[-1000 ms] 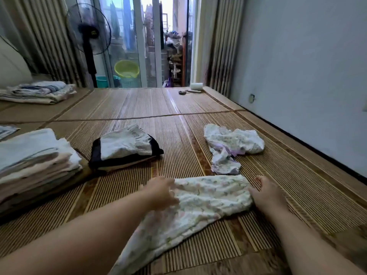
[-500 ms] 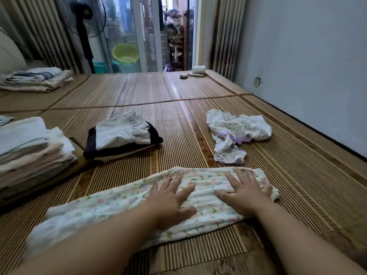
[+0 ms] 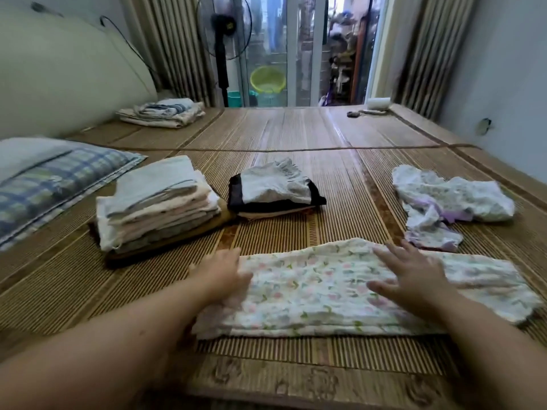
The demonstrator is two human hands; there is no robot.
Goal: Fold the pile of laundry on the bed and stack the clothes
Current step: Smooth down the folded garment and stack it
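The person is leaning over a woven bamboo mat [image 3: 296, 128] with both bare arms reaching forward. The right hand [image 3: 414, 276] is lying flat with fingers spread, pressing down on the middle of a folded floral garment [image 3: 319, 294], a long white strip of cloth printed with small pink and green flowers. That garment is stretching crosswise, from under the left hand [image 3: 220, 276] to well past the right one. The left hand is sitting at the strip's left end with its thumb over the fabric. Motion is blurring it, so I cannot tell whether its fingers are gripping the edge or only resting there.

Just beyond the right hand, a crumpled floral piece [image 3: 450, 199] with lilac trim is lying unfolded. Ahead of the left hand, a small stack [image 3: 275, 190] is showing a grey item on top of a black one. To the left of that, a taller stack of pale folded clothes [image 3: 157, 202] is sitting near a plaid pillow [image 3: 44, 179]. Far beyond the left hand, another folded stack [image 3: 161, 112] is resting at the mat's far edge, with a standing fan [image 3: 225, 25] behind it. A yellowish sticker on the fan's hub is too blurred for reading.
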